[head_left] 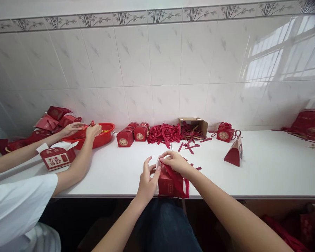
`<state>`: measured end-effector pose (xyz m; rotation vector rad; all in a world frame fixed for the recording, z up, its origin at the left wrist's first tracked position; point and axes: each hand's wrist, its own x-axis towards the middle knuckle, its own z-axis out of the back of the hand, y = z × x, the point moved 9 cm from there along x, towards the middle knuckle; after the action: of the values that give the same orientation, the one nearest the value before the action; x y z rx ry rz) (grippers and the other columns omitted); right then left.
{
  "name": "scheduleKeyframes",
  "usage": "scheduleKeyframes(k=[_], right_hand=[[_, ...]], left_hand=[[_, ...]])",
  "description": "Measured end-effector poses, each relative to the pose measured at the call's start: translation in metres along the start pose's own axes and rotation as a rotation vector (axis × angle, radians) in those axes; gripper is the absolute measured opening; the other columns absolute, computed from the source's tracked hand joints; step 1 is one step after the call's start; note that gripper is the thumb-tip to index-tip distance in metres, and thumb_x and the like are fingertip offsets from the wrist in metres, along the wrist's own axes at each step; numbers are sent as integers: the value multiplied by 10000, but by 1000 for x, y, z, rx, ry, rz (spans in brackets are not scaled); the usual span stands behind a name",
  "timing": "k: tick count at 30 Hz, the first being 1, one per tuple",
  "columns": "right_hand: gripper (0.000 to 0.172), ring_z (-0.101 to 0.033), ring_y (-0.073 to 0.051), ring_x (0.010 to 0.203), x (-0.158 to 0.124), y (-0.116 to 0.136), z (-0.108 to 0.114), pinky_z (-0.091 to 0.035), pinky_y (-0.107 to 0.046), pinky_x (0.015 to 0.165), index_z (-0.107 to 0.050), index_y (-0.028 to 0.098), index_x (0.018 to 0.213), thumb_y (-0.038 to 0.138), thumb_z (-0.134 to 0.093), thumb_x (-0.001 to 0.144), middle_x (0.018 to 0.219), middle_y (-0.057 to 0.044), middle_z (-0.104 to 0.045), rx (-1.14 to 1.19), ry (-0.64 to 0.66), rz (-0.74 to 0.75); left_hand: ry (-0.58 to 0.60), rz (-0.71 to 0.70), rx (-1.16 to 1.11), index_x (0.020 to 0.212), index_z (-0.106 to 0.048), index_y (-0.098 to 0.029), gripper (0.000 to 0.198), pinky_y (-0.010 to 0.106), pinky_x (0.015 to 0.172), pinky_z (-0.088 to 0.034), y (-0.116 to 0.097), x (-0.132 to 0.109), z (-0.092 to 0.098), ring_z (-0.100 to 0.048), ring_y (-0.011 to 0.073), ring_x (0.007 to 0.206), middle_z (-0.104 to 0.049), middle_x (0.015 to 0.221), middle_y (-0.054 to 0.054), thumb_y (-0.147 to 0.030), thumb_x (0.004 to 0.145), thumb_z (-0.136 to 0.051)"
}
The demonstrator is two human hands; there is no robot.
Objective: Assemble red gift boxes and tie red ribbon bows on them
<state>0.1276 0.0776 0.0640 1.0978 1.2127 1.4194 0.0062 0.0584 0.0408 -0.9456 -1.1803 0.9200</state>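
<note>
A red gift box [166, 184] stands at the table's front edge, straight ahead of me. My left hand [147, 180] grips its upper left side, the thumb against the box and the index finger raised. Over the top, my right hand [175, 162] pinches a red ribbon [175, 176] close to the left fingertips. The ribbon drapes down the right side of the box in a loop. My fingers hide most of the box's top, so the exact grip point there is not clear.
A co-worker's hands [93, 131] work over a red basin [104, 138] at left, near an open box [55, 158]. Finished-looking boxes [125, 139], a ribbon pile [164, 133], a cardboard carton [202, 126] and a wedge-shaped red box [233, 154] stand on the white table [273, 164].
</note>
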Motion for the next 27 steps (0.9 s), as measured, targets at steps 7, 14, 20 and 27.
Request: scheduleKeyframes(k=[7,14,20,27], right_hand=[[177,-418,-54,400,-3,-2,-2,-253,-158,392,-493,188,847,294,-627,802,541,59,-562,-27,64,9],[215,-400,-48,404,-7,2,-4,-232,-152,390,-475,200,879,357,-606,812,564,65,-564,-25,96,38],[256,-383,-46,397,-8,3,-4,-222,-154,381,-484,201,877,377,-639,773,576,57,-577,-30,119,42],[242,-389,-45,400,-11,6,-4,-218,-150,372,-479,204,870,368,-628,773,569,70,-556,-14,121,45]], left_hand=[[3,2,3,1286,-342,-227,540,329,747,-513,3,2,1,-641,194,857,-645,1036,87,-457,835,-530],[-7,1,40,1282,-350,-225,551,329,728,-516,1,0,2,-648,205,868,-629,1044,91,-451,820,-546],[6,0,73,1279,-338,-226,551,348,745,-520,-1,-3,1,-627,242,981,-604,1078,107,-454,820,-541],[18,-5,101,1271,-323,-221,551,347,747,-515,-6,-5,-1,-624,231,961,-586,1105,115,-454,821,-538]])
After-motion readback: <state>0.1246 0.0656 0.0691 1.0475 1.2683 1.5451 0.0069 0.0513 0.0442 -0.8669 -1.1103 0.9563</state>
